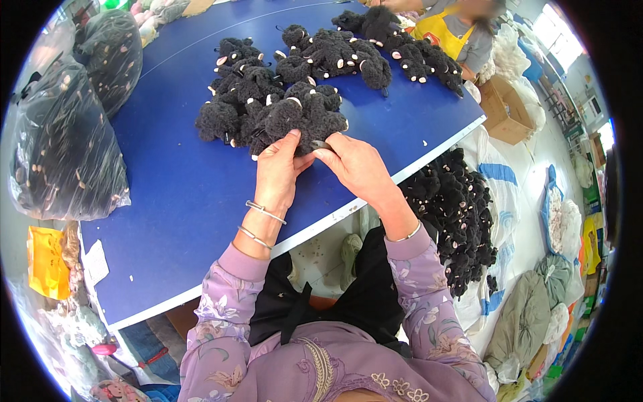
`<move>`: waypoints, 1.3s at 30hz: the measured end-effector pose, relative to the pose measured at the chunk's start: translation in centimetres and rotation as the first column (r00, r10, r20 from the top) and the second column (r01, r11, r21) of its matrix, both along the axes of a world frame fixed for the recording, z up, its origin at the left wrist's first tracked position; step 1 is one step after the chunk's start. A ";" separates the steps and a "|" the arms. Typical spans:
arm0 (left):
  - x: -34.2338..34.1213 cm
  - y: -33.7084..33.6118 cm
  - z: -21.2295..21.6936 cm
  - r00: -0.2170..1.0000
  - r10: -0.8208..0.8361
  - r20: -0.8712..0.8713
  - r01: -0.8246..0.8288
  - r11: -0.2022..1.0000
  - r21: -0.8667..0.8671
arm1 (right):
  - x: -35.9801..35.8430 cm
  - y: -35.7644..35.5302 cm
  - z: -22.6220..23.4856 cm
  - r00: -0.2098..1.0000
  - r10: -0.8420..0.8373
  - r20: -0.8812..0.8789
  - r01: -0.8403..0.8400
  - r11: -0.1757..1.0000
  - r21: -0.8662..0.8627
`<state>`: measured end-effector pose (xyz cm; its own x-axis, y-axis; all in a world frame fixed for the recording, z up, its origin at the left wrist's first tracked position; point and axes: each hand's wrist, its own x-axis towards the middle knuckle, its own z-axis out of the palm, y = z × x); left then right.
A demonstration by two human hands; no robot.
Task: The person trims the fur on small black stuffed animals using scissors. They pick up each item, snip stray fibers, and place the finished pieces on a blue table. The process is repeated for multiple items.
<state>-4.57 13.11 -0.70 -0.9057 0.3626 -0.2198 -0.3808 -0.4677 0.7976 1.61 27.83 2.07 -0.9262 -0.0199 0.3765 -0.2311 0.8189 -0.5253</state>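
Observation:
A fluffy black plush toy (305, 119) with small pale tips is between my two hands, over the near side of a plush pile. My left hand (278, 164) grips its lower edge, thumb on top. At its lower right my right hand (358, 164) is closed, thumb and fingers pinched against the fur. A small greyish thing (321, 143) shows at the right fingertips, too small to name. More black plush toys (251, 84) lie heaped just beyond, touching the held one.
Under everything is a blue table (181, 214) with a white edge. Clear bags of black plush (63, 144) stand at left. Many black toys (455, 214) fill a sack right of my legs. A person in a yellow apron (442, 32) is at the far right, near a cardboard box (504, 110).

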 end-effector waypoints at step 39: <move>1.9 -0.2 0.9 0.862 -0.490 -0.129 0.500 0.863 0.067 | -0.4 2.4 1.0 0.985 0.086 0.149 0.092 0.471 -0.877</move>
<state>-2.63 12.89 0.24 -0.6169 0.7834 -0.0757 -0.4996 -0.3154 0.8068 1.20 30.25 3.07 -0.9690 0.2417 0.0512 -0.0763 -0.0956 -0.9925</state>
